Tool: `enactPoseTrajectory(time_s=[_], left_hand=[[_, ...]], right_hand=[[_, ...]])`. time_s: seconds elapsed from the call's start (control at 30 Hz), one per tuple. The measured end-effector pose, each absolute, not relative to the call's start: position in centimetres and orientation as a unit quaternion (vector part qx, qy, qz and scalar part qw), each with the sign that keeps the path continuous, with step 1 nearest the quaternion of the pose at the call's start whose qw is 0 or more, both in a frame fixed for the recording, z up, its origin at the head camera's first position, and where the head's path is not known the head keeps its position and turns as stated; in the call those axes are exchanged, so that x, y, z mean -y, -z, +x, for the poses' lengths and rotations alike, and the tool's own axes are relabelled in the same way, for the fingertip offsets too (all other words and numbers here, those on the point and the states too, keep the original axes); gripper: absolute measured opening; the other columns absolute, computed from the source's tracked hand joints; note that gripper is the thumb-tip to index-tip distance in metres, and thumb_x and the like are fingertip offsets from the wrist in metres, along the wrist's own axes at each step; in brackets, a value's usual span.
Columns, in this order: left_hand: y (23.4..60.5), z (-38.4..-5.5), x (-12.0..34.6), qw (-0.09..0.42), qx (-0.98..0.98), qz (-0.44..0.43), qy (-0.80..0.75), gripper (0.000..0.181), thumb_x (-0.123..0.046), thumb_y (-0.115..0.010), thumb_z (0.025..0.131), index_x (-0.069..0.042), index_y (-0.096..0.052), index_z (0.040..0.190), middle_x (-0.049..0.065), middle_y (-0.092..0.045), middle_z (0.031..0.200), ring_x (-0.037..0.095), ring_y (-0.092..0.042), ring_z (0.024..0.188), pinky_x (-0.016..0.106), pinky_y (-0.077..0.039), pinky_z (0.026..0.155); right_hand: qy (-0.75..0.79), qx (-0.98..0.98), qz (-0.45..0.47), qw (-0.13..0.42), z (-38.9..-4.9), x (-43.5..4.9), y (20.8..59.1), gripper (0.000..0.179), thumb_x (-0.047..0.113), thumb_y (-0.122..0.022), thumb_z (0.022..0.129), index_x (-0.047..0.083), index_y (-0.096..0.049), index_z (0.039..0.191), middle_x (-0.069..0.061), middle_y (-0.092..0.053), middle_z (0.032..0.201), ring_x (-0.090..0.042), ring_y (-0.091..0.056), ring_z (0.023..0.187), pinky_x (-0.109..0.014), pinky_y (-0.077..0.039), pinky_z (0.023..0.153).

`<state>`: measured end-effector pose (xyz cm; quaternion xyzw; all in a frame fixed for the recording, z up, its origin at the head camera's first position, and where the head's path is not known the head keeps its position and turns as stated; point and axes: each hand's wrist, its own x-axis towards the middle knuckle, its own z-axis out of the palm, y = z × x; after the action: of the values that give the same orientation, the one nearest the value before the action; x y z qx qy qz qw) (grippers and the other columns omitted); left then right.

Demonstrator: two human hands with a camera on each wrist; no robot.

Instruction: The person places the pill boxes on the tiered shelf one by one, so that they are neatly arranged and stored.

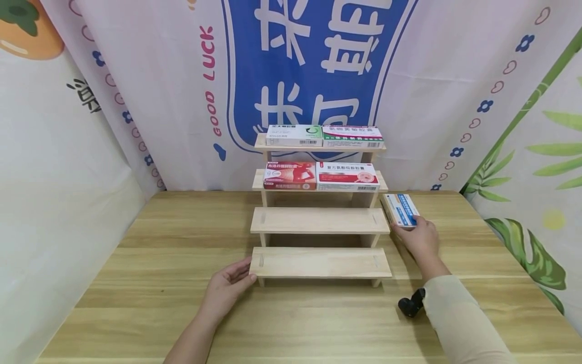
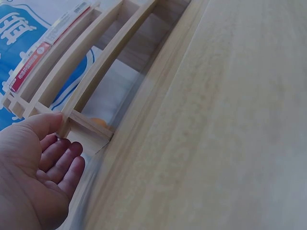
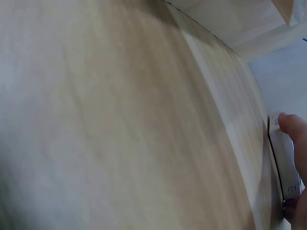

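A stepped wooden display rack (image 1: 320, 263) stands on the table. My left hand (image 1: 226, 292) holds the left end of its lowest step; the left wrist view shows the thumb on top at the corner and a finger beneath, the other fingers loosely curled. Right of the rack, my right hand (image 1: 419, 241) grips a blue-and-white medicine box (image 1: 400, 209) at its near end, thumb and fingers on opposite sides. In the right wrist view, the box's pale side (image 3: 284, 160) shows low over the table; whether it touches cannot be told.
On the top step sit a green-and-white box (image 1: 293, 135) and a white-and-magenta box (image 1: 352, 136). The step below bears a red box (image 1: 289, 176) and a red-and-white box (image 1: 347, 176). Printed cloth (image 1: 182, 101) hangs behind. A black device (image 1: 411, 303) is by the right wrist.
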<state>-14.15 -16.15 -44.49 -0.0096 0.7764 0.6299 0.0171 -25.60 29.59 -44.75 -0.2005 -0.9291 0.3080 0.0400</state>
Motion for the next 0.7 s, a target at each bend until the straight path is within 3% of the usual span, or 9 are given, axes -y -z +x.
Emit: enactPoseTrajectory(time_s=[0.37, 0.7], left_hand=[[44.6, -14.2, 16.0, 0.016, -0.776, -0.01, -0.63, 0.048, -0.011, -0.073, 0.087, 0.002, -0.058, 0.13, 0.017, -0.059, 0.137, 0.031, -0.061, 0.12, 0.025, -0.055, 0.097], [44.6, -14.2, 16.1, 0.017, -0.777, -0.013, -0.63, 0.048, -0.011, -0.072, 0.087, 0.003, -0.057, 0.131, 0.018, -0.058, 0.137, 0.033, -0.06, 0.122, 0.026, -0.055, 0.097]], right_hand=[[-0.335, 0.918, -0.207, 0.056, -25.2, -30.0, 44.9, 0.089, 0.052, -0.061, 0.09, -0.004, -0.028, 0.15, -0.037, -0.032, 0.145, -0.05, -0.037, 0.13, -0.059, -0.033, 0.113], [-0.351, 0.916, -0.183, 0.069, -23.6, -32.0, 43.1, 0.094, 0.06, -0.06, 0.088, -0.002, -0.029, 0.151, -0.036, -0.033, 0.148, -0.051, -0.036, 0.134, -0.061, -0.033, 0.113]])
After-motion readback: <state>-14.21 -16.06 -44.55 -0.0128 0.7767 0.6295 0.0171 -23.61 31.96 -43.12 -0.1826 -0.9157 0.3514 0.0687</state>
